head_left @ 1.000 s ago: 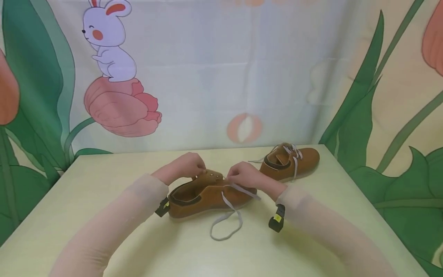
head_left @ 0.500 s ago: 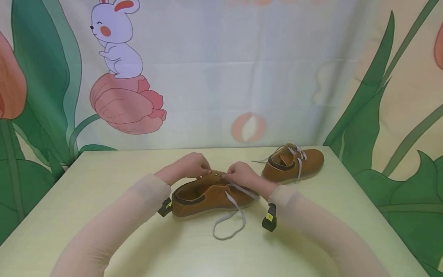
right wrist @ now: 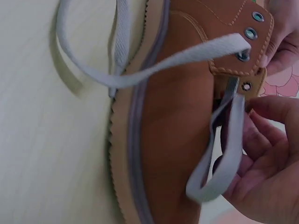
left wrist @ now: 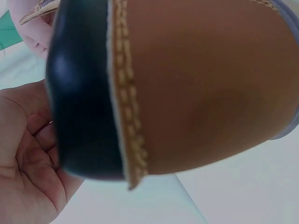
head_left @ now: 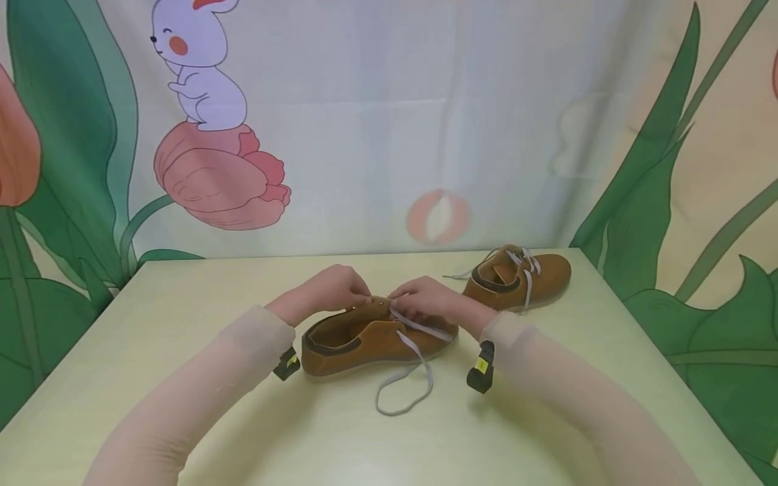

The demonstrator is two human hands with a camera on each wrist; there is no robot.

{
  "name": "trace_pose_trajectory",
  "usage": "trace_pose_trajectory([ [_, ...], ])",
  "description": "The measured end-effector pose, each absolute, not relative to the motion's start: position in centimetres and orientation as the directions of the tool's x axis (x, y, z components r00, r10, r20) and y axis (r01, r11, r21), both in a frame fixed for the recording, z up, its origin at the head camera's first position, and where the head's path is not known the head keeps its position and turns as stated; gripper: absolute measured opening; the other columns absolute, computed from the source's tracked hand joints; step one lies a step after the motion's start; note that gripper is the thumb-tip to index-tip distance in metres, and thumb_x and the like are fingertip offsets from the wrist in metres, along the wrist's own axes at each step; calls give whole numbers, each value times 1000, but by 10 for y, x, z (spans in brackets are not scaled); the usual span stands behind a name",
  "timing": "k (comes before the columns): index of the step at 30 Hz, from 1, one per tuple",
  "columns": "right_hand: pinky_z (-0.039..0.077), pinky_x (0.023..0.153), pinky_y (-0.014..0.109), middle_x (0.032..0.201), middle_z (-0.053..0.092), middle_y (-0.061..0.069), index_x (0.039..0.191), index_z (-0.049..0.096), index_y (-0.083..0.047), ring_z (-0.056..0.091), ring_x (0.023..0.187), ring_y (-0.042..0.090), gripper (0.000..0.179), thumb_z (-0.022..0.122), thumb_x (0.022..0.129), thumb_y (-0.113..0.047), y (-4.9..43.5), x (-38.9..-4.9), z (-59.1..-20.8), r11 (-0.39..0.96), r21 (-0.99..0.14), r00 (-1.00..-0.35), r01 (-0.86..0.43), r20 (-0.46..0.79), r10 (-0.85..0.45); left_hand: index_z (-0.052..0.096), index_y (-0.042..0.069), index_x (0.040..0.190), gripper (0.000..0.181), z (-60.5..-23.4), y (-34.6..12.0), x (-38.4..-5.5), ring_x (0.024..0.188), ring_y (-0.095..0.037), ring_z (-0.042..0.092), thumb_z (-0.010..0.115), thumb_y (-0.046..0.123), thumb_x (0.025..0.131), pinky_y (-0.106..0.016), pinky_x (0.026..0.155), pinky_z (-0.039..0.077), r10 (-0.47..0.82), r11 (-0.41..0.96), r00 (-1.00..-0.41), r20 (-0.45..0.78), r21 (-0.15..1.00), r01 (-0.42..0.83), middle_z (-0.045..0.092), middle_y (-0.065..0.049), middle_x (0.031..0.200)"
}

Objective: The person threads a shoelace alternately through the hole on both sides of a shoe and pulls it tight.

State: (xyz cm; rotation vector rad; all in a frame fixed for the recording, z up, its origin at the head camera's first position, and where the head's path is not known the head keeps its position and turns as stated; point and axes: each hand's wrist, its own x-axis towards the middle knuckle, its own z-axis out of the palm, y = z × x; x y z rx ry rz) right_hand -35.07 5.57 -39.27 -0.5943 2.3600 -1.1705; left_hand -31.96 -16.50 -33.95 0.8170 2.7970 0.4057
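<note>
Grey lace [right wrist: 187, 59]: looped down onto the bench [head_left: 286, 439].
Near shoe [head_left: 377, 347]: sat brown, mid-bench, beneath both hands.
Left hand [head_left: 328, 291]: grip stayed closed on its far flap [head_left: 367, 312].
Right hand [head_left: 430, 298]: grip hung part-open at the lace, fingers straighter than earlier; any hold was unclear.
Far shoe [head_left: 550, 273]: stood behind, right, unmoved.

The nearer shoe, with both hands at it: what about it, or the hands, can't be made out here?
Head view: the right hand hides part of the front of the nearer shoe.
Right wrist view: both shoe ends are cut off by the top and bottom edges.
Left wrist view: the heel hides the left hand's fingertips.
Right wrist view: the lace partly covers the right fingers.
</note>
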Motion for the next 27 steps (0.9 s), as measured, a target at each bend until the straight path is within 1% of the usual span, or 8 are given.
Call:
trace_pose_trajectory([
  [2, 50, 68, 23, 103, 80, 12, 123, 72, -3, 69, 75, 8, 32, 59, 100, -20, 57, -350, -386, 558, -803, -824, -210, -161, -543, 81, 6, 98, 20, -340, -165, -320, 65, -9, 56, 64, 16, 99, -22, 67, 48, 550, 809, -828, -110, 316, 496, 69, -2, 74],
  [5, 47, 66, 24, 101, 80, 12, 120, 74, -3, 69, 75, 9, 30, 60, 99, -20, 58, -350, -375, 581, -773, -833, -256, -128, -538, 81, 6, 100, 19, -339, -163, -320, 65, -9, 57, 65, 16, 99, -23, 67, 50, 555, 807, -825, -107, 312, 502, 71, -3, 76],
  [8, 44, 64, 23, 102, 80, 11, 123, 73, -3, 67, 75, 9, 31, 60, 99, -18, 57, -351, -368, 604, -747, -821, -277, -144, -553, 81, 6, 100, 19, -339, -163, -320, 65, -8, 57, 66, 16, 99, -22, 66, 50, 552, 808, -827, -105, 312, 500, 71, -2, 76],
  [11, 46, 63, 21, 97, 79, 9, 124, 72, -3, 63, 73, 8, 30, 61, 100, -17, 54, -353, -368, 622, -728, -806, -290, -165, -569, 82, 6, 100, 18, -340, -163, -321, 65, -8, 57, 66, 16, 98, -21, 66, 50, 552, 806, -827, -104, 320, 498, 71, -1, 76],
  [16, 45, 60, 19, 92, 75, 10, 114, 74, -1, 58, 75, 11, 25, 63, 101, -19, 48, -353, -371, 632, -709, -822, -313, -131, -554, 81, 7, 98, 19, -344, -165, -323, 64, -7, 54, 65, 16, 99, -21, 65, 47, 561, 798, -822, -96, 329, 506, 67, 0, 71],
  [19, 44, 63, 20, 99, 71, 12, 113, 72, 0, 57, 81, 12, 25, 61, 103, -19, 45, -355, -371, 629, -719, -845, -297, -109, -523, 82, 7, 100, 19, -345, -166, -323, 64, -7, 55, 65, 16, 99, -21, 65, 47, 560, 797, -824, -89, 331, 506, 69, 0, 73],
  [22, 44, 65, 21, 107, 69, 13, 116, 67, 0, 57, 84, 12, 25, 56, 106, -19, 43, -361, -364, 596, -762, -871, -254, -88, -484, 82, 7, 102, 18, -345, -166, -323, 64, -7, 57, 66, 16, 99, -21, 66, 49, 561, 796, -823, -90, 330, 507, 72, -1, 75],
  [27, 42, 63, 21, 113, 70, 13, 116, 54, -1, 60, 75, 7, 22, 42, 111, -18, 40, -374, -326, 478, -858, -912, -189, -27, -409, 81, 6, 104, 19, -343, -168, -323, 66, -7, 59, 66, 16, 98, -23, 69, 52, 570, 794, -817, -88, 315, 520, 75, -3, 79],
])
